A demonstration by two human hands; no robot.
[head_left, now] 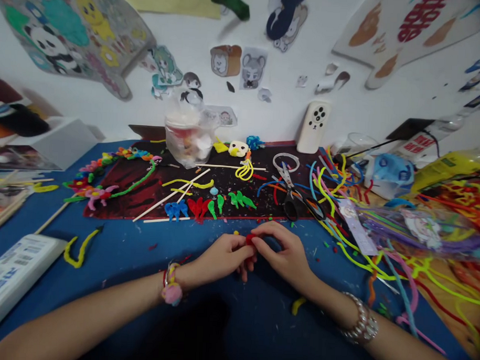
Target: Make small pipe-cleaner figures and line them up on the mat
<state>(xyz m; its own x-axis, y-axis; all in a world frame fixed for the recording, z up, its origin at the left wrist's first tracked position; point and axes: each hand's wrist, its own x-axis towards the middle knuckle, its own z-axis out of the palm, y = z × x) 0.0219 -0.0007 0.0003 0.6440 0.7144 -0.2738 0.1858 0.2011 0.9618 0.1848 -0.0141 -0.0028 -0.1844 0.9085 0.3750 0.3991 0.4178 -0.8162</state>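
Note:
Near the table's front middle, my left hand (225, 257) and my right hand (287, 252) meet at the fingertips. Both pinch a small red piece of pipe cleaner (250, 239), mostly covered by the fingers. Just beyond them lie small shaped pipe cleaner pieces in a row: blue ones (176, 210), red ones (198, 209), and green ones (242, 200). Scissors (290, 189) with dark handles rest open beyond my right hand. A short yellow piece (297, 306) lies below my right wrist.
Loose pipe cleaners (349, 257) and a plastic packet (423, 231) crowd the right side. Wooden sticks (172, 194), a bagged cup (188, 133) and a phone (314, 127) are at the back. A colourful pipe cleaner garland (102, 167) and white box (22, 277) lie left.

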